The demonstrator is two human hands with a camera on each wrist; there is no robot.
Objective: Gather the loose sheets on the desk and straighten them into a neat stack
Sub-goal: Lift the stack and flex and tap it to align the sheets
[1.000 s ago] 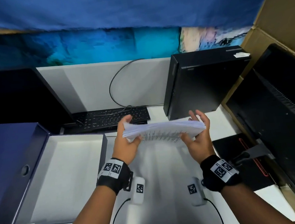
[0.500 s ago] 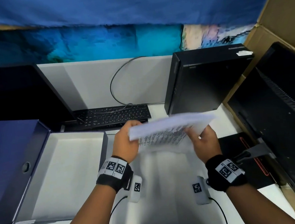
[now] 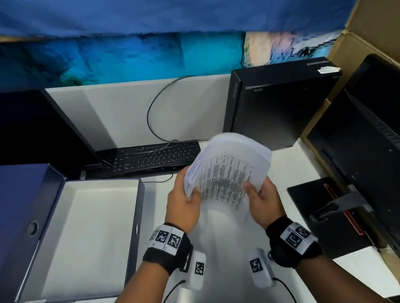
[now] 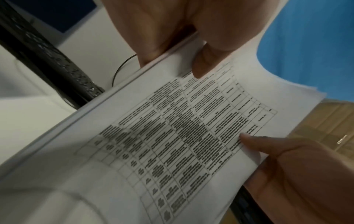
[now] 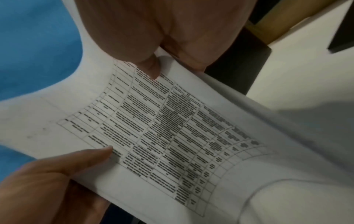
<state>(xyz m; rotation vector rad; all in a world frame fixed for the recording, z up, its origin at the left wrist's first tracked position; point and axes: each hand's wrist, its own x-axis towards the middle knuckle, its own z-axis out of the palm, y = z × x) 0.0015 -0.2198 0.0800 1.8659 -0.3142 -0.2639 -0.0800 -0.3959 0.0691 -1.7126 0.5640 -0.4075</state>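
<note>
We hold the stack of sheets (image 3: 227,170) in both hands, lifted above the desk (image 3: 220,234) just in front of the keyboard (image 3: 151,156). Our left hand (image 3: 183,206) grips one edge, thumb (image 4: 208,60) pressed on the printed top page and fingers curled behind. Our right hand (image 3: 262,200) grips the opposite edge the same way, its thumb (image 5: 151,66) on the printed table. The sheets stand tilted up and bowed, the printed face toward us. Left of the keyboard and nearer us lies an open dark blue box (image 3: 137,219); its white inside shows nothing but a small label at the near corner.
</note>
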